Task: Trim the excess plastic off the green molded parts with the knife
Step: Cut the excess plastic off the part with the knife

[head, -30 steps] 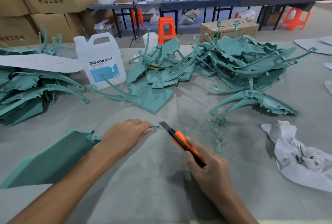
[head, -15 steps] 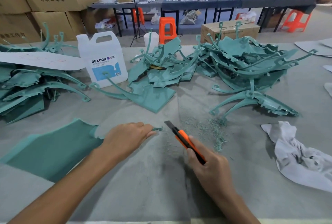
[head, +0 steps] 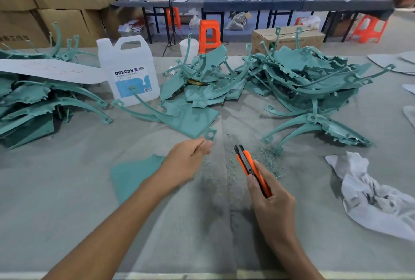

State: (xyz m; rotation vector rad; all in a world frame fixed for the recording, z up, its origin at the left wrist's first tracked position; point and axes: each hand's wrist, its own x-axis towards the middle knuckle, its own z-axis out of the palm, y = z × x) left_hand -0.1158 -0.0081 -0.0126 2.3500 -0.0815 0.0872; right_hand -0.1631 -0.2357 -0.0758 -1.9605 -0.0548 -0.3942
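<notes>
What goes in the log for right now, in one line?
left hand: holds green part | right hand: holds knife | knife: not touching part

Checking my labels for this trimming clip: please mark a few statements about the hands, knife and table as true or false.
1. The right hand grips the orange knife. True.
2. The left hand holds a green part. True.
3. The knife blade is cutting that part. False: it touches no part.
4. The white jug lies on its side. False: it stands upright.
5. The white rag lies left of the left hand. False: it lies right of the knife.
</notes>
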